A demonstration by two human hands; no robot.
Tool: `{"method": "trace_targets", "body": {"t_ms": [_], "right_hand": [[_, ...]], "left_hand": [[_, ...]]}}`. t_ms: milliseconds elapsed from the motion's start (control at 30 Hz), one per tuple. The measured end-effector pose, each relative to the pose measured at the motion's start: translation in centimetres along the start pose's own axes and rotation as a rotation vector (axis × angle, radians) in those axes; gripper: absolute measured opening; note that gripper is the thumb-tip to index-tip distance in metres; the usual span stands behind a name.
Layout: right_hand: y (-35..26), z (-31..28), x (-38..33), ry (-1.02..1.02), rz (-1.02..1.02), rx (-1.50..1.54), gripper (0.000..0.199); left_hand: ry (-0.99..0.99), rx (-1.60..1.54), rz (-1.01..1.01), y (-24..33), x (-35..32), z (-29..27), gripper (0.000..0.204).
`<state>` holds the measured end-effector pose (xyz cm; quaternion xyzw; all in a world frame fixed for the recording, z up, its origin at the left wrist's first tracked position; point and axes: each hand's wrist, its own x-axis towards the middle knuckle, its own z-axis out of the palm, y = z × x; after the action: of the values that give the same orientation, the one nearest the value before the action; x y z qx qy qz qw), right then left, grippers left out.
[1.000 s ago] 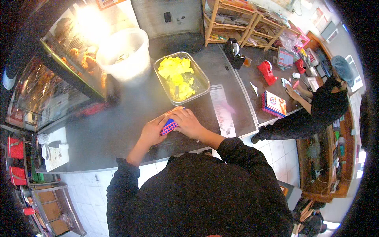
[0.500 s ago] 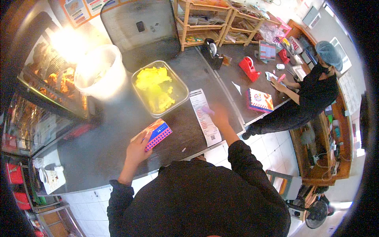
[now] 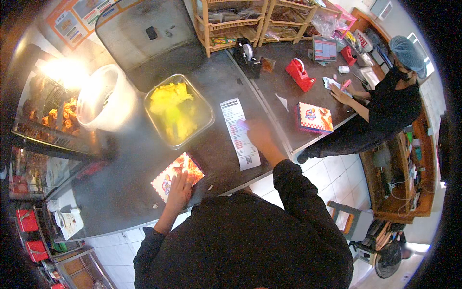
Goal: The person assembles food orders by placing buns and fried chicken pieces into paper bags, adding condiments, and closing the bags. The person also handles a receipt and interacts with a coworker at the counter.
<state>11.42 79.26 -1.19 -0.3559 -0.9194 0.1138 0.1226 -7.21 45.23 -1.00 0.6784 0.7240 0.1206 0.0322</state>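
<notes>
My left hand point(image 3: 179, 189) lies flat on a small carton box point(image 3: 166, 174) with a printed food-picture lid, at the counter's near edge; its fingers are stretched out. My right hand point(image 3: 261, 135) is closed on a light-purple marker point(image 3: 242, 125), blurred by motion, over a long white paper receipt point(image 3: 233, 110). Reddish marks show on some of the receipt's lines. Beyond the carton box stands a metal tray point(image 3: 210, 115) with yellow food point(image 3: 168, 101) heaped in it.
A white bucket point(image 3: 103, 103) stands left of the tray, beside a lit glass warmer point(image 3: 53, 115) with fried food. A red tape dispenser point(image 3: 301, 76), a black one point(image 3: 247, 58) and another carton box point(image 3: 314, 117) sit on the right counter, where a person point(image 3: 385, 106) works.
The carton box, earlier tilted up in my left hand, now lies with its lid facing up under that hand. My right hand stays over the receipt. The whole view has shifted slightly.
</notes>
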Motion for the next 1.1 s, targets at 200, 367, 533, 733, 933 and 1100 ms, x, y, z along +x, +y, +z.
{"method": "trace_targets", "body": {"t_ms": [200,367,533,733,933,1100], "right_hand": [[1.3,0.4,0.1,-0.192,0.024,0.052,0.02],[-0.4,-2.1,-0.5,-0.239,-0.067,-0.14,0.02],[-0.4,0.9,-1.2,-0.076,-0.138,-0.042,0.023],[-2.1,0.2,-3.4,-0.329,-0.145,0.006,0.033],[-1.0,-1.4,-2.7,-0.42,0.023,-0.073,0.037],[-1.4,-1.0,-4.9,-0.387,-0.05,-0.064,0.035]], "left_hand": [[-0.043,-0.209,-0.053,6.3,8.7,-1.9,0.054],[-0.116,-0.146,0.166,10.6,14.8,5.6,0.054],[-0.248,-0.204,0.056,11.5,14.8,6.9,0.054],[-0.25,-0.196,0.031,11.2,15.1,7.0,0.051],[-0.206,-0.193,0.046,11.1,15.2,6.9,0.048],[-0.151,-0.202,0.049,11.1,15.2,7.0,0.048]]}}
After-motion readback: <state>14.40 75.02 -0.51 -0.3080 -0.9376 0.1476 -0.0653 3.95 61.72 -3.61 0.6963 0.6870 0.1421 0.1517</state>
